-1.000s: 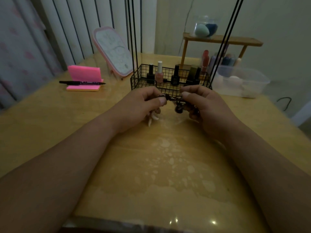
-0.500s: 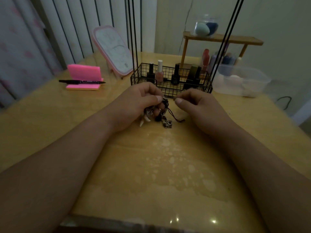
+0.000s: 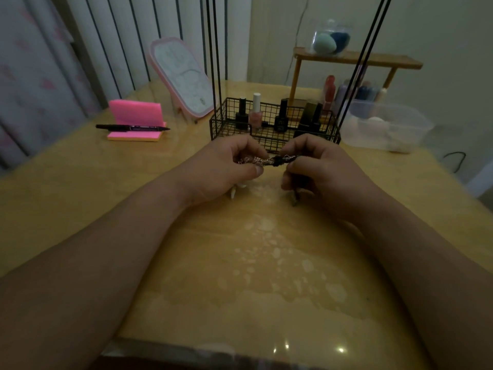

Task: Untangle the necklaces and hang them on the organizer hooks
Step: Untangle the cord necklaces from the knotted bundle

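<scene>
Head view: two hands are holding a tangled bunch of necklaces between them, just above a wooden table.

The table (image 3: 80, 209) is carrying a black wire organizer (image 3: 221, 124) at its far side, its tall rods running out of the top of the picture and nail polish bottles (image 3: 255, 113) standing in its basket. A pink-framed mirror (image 3: 181, 78) is leaning to the left of it and a clear plastic box (image 3: 386, 129) is sitting to the right. The left hand (image 3: 221, 166) and the right hand (image 3: 325, 166) are hovering just in front of the basket, each pinching one end of the necklaces (image 3: 266, 160) with curled fingers. The knotted chains and dark cord are stretching across the short gap between the hands. A pale pendant (image 3: 233, 193) is dangling under the left hand.
</scene>
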Tool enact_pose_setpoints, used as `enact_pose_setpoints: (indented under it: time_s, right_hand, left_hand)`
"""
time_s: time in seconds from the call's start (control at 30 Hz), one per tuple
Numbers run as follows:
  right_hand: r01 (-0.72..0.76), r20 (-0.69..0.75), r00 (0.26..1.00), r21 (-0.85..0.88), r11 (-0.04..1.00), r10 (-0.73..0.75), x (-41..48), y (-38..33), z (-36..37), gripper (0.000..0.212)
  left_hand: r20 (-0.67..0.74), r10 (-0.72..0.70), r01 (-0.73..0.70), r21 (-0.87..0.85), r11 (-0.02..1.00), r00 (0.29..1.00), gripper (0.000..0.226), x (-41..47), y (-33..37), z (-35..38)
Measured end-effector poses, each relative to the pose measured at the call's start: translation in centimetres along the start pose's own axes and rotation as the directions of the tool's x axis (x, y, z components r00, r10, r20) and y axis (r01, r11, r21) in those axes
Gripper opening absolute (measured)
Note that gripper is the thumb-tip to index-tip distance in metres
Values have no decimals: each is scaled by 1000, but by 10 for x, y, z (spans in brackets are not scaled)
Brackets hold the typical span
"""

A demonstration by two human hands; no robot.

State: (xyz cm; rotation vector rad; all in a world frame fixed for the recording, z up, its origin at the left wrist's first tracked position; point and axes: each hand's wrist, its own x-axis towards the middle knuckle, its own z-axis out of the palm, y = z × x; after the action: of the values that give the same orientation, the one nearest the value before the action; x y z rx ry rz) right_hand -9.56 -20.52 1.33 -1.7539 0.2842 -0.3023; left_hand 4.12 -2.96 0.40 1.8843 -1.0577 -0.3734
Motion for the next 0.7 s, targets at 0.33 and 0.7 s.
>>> enact_pose_setpoints:
  time_s: [0.33,0.7]
  right_hand:
    - [10,49,999,-268,963,3,0,0,-7,22]
    - [68,44,997,-253,965,-59,-2,1,-4,11]
  left_hand:
    - [20,-56,60,-358,932,998,7,-1,3,-2]
    - [-1,0,0,7,1000,1000,18,-5,4,-5]
